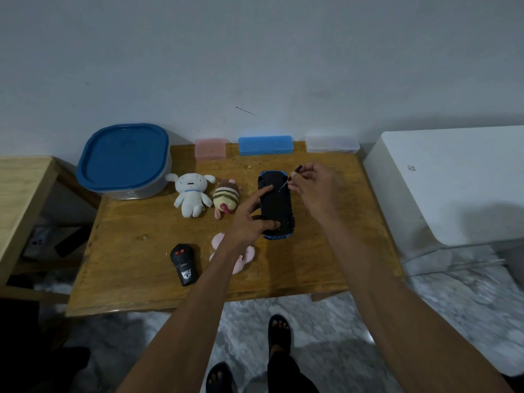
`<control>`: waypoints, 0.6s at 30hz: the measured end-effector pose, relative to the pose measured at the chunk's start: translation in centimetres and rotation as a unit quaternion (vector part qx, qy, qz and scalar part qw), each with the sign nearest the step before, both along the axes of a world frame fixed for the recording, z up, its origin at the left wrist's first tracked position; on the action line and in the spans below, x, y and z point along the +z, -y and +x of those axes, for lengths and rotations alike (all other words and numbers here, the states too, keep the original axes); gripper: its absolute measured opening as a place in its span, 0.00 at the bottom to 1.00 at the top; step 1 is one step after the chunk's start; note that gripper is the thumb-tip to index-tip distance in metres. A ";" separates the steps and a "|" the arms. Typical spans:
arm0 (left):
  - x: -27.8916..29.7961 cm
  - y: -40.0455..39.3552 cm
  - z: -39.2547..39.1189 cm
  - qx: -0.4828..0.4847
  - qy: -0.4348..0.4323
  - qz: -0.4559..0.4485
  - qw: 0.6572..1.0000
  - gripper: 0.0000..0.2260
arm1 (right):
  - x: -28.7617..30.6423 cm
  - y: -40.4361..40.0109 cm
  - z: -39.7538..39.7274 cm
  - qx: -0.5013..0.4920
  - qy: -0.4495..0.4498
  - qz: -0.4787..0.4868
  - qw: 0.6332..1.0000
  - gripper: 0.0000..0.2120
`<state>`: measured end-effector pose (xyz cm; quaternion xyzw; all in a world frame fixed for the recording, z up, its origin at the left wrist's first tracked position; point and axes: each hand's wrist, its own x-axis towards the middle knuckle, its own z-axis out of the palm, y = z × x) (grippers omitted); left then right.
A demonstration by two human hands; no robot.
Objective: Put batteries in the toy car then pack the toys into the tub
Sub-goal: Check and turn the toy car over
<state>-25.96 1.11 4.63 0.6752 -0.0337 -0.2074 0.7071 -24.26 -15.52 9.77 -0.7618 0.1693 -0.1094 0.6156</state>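
Car (pixel 276 204) lies upside down on the table (pixel 136 222). Left hand (pixel 249 219), fingers spread, presses its underside. Right hand (pixel 313 184) pinches a screwdriver (pixel 289 178), tip on the chassis. Lidded tub (pixel 124 160) at rear left; plush toys (pixel 192 194) and remote (pixel 184 263) lie left of the car.

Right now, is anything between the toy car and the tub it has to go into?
Yes: the tub is still shut by its blue lid, and the white plush and striped plush lie between it and the toy car.
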 end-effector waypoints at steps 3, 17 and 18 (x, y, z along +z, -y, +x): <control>0.1 0.0 -0.1 0.005 -0.009 -0.007 1.000 0.38 | -0.3 0.0 -0.1 0.008 0.001 -0.004 1.000 0.08; 0.0 0.0 -0.2 0.018 -0.029 -0.019 0.999 0.38 | -1.0 0.0 -0.1 -0.011 0.005 0.010 1.000 0.06; 0.0 0.0 -0.1 0.017 -0.029 -0.020 0.999 0.38 | -1.0 0.0 -0.1 -0.011 0.003 0.011 1.000 0.06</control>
